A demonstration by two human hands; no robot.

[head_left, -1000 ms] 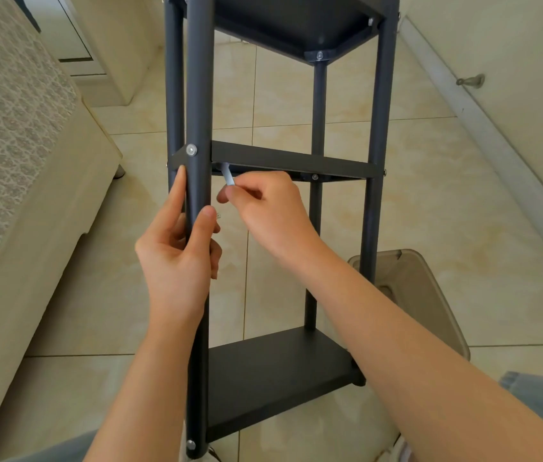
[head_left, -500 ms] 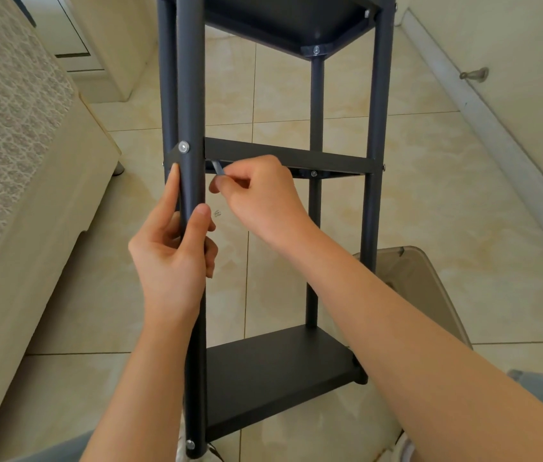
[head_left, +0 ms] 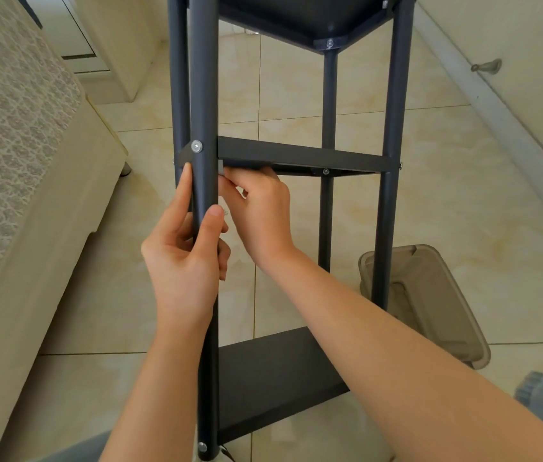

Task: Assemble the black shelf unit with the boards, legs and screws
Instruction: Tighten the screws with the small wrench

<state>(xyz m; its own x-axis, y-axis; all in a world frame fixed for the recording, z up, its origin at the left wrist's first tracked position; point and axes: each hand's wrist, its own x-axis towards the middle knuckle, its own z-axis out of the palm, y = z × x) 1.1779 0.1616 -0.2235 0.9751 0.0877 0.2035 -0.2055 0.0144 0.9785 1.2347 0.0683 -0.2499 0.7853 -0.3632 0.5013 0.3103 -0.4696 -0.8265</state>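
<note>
Evidently the step in hand is fastening the middle board to the near leg of the shelf unit. The unit stands upright on the tiled floor, with the top board and bottom board already fixed between the legs. A plastic tub lies on the floor behind its right side.

The left hand is wrapped round the near leg just below the joint, thumb on the leg's front face and forefinger laid straight up its left side. The right hand is bunched, pinching a small silvery tool, probably a hex key, right of the leg and tight under the board's near left corner. The two hands sit close together, one on either side of the leg.

The leg's long axis runs vertically, and the board's near edge runs level from it towards the right. A screw shows in the leg's front face, just above the left forefinger. The fixing being worked lies under the corner and cannot be seen. The right hand is nearer to it, and the tool points up and leftward into that corner. Any turn will likely have little swing room beneath the board.
</note>
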